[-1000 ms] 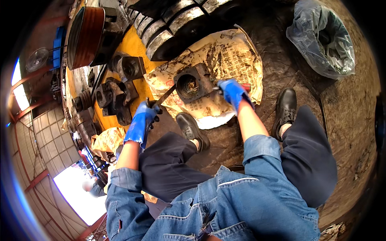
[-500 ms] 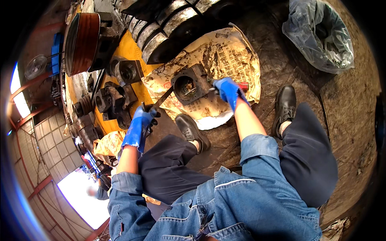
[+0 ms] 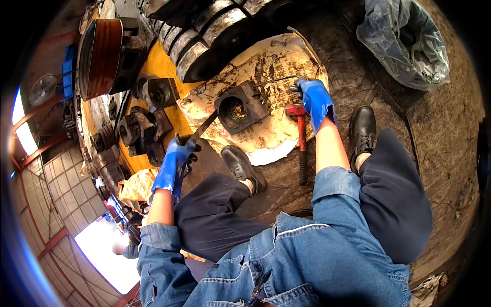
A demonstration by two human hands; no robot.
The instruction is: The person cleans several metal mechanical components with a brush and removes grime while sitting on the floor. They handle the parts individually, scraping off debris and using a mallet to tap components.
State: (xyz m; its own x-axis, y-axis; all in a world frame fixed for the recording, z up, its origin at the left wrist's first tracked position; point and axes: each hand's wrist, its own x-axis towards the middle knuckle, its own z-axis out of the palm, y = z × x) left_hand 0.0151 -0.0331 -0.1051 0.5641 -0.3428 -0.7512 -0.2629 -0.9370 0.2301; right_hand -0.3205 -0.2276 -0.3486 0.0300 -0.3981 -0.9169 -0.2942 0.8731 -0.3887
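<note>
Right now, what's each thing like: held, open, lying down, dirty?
Left hand: gloved, gripping flat metal bar
Right hand: gloved, gripping thin metal rod
Bored metal housing: open, debris inside
Red-headed hammer: lying down, unheld
Paper sack: spread flat, stained
Plastic bag: open
Black shoes: worn

Stained brown floor [image 3: 447,135]; pale panelled wall [image 3: 59,176], red beams [image 3: 52,242]; glaring bright opening [image 3: 105,261]

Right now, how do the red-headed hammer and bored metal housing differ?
The hammer is long and slim; the housing is a block with a round bore. The hammer's head is red, the housing dark grey. The hammer's handle reaches past the paper sack; the housing sits wholly on it. Neither is held.
</note>
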